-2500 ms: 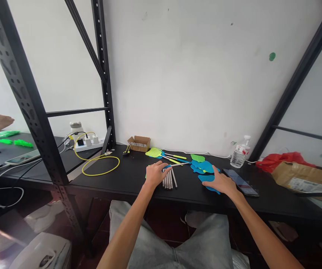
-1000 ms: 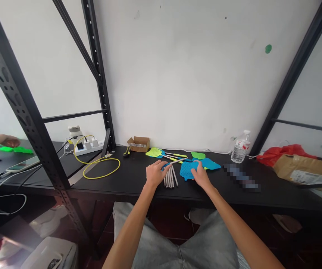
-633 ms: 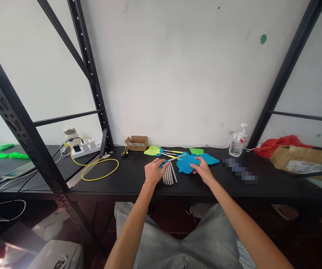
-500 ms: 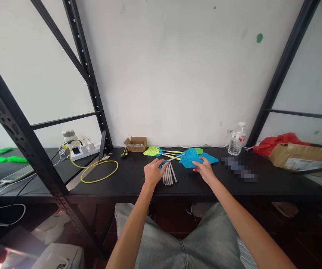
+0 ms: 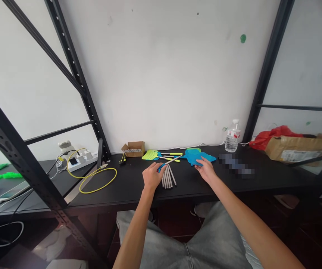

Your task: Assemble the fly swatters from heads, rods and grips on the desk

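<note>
Black desk (image 5: pixel 138 183) spanning the scene and carrying everything below. One brown parcel (image 5: pixel 297 147) lying at the right end, bearing a white label; print showing too small to read.

Fly swatters (image 5: pixel 150 155) lying in a cluster near the wall, mesh heads pointing left, two yellow-green handles pointing right. One water bottle (image 5: pixel 231 139) standing upright, wearing a red-and-white label; wording not resolving.

Both hands working above the desk. Left hand (image 5: pixel 152 175) grasping a rod by its blue end; right hand (image 5: pixel 206 170) pinching a blue swatter head (image 5: pixel 193 156) between thumb and fingers. One small open carton (image 5: pixel 134 151) sitting at back left, printing on its front showing but illegible.

The held head hanging just above the desk, between the hands and to the right, its narrow side facing left. Another blue, leaf-shaped head (image 5: pixel 209 157) lying behind, tip pointing right.

The blue-ended rod (image 5: pixel 171 161) slanting up and rightward, far tip aiming at the held head; contact not showing clearly. Loose metal rods (image 5: pixel 169 177), at least five, lying beneath, fanning toward the near edge.
</note>
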The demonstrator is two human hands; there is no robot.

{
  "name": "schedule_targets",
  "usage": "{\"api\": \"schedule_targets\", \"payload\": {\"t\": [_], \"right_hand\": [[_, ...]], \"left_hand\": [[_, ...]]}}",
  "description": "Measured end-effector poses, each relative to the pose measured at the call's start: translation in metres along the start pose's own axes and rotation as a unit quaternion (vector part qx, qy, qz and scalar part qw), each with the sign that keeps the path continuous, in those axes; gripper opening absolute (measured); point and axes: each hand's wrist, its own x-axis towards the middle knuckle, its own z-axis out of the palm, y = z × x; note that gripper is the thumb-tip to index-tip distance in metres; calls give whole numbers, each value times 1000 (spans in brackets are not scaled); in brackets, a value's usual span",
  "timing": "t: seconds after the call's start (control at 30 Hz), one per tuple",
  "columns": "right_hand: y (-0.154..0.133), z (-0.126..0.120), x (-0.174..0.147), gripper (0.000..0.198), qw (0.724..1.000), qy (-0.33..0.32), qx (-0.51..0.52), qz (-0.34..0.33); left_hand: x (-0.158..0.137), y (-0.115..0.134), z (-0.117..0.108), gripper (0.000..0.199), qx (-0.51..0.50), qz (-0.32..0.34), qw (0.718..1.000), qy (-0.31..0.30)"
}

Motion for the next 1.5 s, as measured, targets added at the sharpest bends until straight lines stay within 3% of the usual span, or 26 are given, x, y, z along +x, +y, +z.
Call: {"api": "schedule_targets", "payload": {"t": [0.43, 1.23, 1.5], "right_hand": [[-1, 2, -1, 41, 1000, -24, 5, 9], [-4, 6, -6, 53, 1000, -12, 8, 7], [-1, 1, 1, 32, 998, -50, 27, 0]], "left_hand": [[1, -1, -1, 38, 2, 18, 1000, -18], [1, 0, -3, 40, -1, 17, 999, -38], [0, -2, -2, 41, -1, 18, 999, -39]]}}
